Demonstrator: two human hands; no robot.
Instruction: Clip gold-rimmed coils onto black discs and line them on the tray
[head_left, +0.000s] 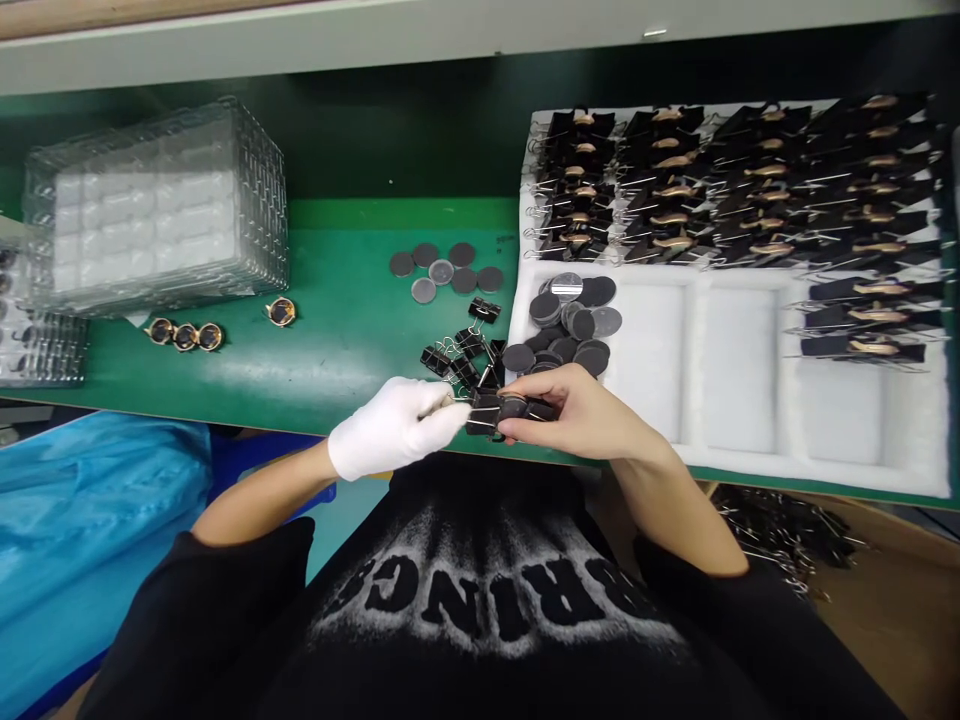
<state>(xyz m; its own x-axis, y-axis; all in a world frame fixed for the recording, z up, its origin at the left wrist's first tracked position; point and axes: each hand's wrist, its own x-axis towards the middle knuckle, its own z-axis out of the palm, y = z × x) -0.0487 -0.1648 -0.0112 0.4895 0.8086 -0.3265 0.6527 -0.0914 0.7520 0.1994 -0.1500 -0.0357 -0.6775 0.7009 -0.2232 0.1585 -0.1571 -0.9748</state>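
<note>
My left hand (397, 428), in a white glove, pinches the wire handles of a black binder clip (482, 414). The clip sits against the side of a small round dark piece (513, 405), whose rim looks gold. My bare right hand (589, 412) is closed round that piece, with more black clip showing between its thumb and fingers. Just beyond my hands lies a loose heap of black binder clips (465, 372) with silver wire handles. A pile of dark round discs (592, 355) rests in the near left compartment of the white foam tray (682, 440).
Gold-rimmed round pieces (186, 335) lie on the green table (337, 270) at left, before stacked clear plastic trays (150, 210). Several loose discs (441, 271) are mid-table. Clipped pieces (671, 190) fill the tray's far rows. A box of clips (787, 535) stands below right.
</note>
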